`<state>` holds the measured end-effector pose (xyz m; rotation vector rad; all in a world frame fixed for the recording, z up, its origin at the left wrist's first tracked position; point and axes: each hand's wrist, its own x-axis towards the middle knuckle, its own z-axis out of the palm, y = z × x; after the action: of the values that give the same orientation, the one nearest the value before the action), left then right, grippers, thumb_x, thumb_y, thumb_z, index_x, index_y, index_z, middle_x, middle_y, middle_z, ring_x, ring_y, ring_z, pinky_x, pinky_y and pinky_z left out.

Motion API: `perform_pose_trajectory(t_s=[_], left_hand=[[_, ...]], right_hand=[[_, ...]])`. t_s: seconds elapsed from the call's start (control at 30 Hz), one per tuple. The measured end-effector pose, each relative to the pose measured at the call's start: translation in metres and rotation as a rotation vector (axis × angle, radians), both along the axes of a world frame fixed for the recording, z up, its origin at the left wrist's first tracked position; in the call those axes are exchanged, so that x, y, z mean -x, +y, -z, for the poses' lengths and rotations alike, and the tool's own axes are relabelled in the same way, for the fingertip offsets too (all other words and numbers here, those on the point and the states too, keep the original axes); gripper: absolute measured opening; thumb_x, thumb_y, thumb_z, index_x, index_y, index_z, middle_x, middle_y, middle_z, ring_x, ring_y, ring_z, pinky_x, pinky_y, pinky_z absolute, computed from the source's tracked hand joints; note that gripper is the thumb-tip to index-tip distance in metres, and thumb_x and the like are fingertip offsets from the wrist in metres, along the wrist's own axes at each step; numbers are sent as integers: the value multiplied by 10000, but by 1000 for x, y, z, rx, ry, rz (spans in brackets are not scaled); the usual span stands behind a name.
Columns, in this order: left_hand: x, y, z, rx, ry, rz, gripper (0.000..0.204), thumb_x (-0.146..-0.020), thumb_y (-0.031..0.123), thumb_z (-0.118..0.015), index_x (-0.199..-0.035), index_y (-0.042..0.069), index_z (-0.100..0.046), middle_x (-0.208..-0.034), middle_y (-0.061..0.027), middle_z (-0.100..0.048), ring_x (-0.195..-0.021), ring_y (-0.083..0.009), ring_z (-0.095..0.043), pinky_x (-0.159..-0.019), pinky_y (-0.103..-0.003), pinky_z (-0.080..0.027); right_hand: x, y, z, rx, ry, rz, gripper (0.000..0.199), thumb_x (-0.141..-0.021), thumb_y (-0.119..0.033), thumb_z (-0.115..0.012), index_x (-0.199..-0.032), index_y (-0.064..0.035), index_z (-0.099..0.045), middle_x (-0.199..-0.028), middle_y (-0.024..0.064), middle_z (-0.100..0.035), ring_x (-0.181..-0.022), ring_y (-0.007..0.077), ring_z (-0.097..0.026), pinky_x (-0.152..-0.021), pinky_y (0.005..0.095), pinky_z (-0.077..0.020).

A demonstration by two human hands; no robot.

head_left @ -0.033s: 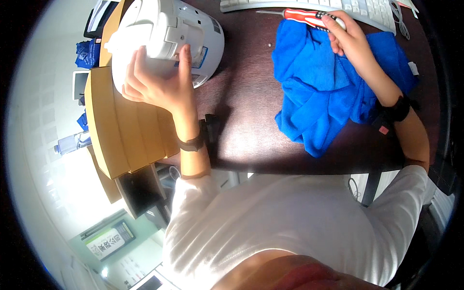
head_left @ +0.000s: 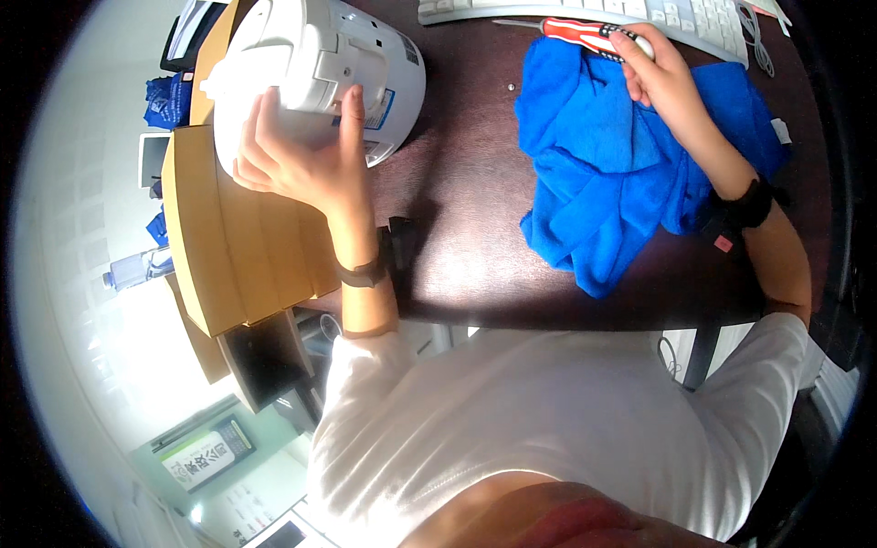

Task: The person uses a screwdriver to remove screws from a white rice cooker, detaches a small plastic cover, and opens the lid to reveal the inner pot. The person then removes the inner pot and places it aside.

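A view looked straight down over a person in a white shirt point(head_left: 548, 429), seated at a dark brown desk point(head_left: 466, 247). Both bare forearms reached forward from the lower edge, each with a dark band at the wrist.

On the person's left, a stack of flat cardboard boxes point(head_left: 237, 247) leaned at the desk's left edge. Beyond them, the left hand point(head_left: 306, 155) was spread open against the side of a white electric kettle point(head_left: 311, 64), which lay tipped on the far left of the desk. The fingers were fanned across its rounded body and the thumb pointed up along its base; the palm pressed against it rather than closing round it.

On the person's right, a crumpled blue cloth point(head_left: 603, 173) lay spread on the desk, and the right forearm rested across it. Farther on, at the cloth's far edge, the right hand point(head_left: 658, 78) was curled round the end of a screwdriver point(head_left: 585, 35) with a red and white handle, its metal shaft pointing left along the desk.

Just past the screwdriver, a pale keyboard point(head_left: 639, 11) ran along the far edge of the desk. A small screw point(head_left: 510, 87) sat on the bare desk between kettle and cloth.
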<state>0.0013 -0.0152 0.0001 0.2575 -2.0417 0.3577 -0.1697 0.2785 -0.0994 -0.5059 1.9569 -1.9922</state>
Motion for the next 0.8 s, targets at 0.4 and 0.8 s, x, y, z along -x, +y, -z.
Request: perform_pose_trajectory(t_s=[0.4,0.8], left_hand=[[-13,-15,-100,-588,-282,308,318,-823,291,-728,-967,9,-689,-952,-117,-693,-917,-238,-652,-884,-347,-458],[47,-93,-121,-378,-874,78,678,-862,657,-517,-966,22,-729,-798,-142,-690,-729,-242,-667,-669,-326,-513]], right_hand=[[5,6,4,-488,583,101,328,-844,-249,-677,-1086,-64,-557,-914,208,-664,-849,367,-662,-710,405,-519],[5,5,2,-547,686,26,409,-841,-280,-667,-1128,-16,-543,-1023,237,-630,-933,400,-626,-790,426,-501]])
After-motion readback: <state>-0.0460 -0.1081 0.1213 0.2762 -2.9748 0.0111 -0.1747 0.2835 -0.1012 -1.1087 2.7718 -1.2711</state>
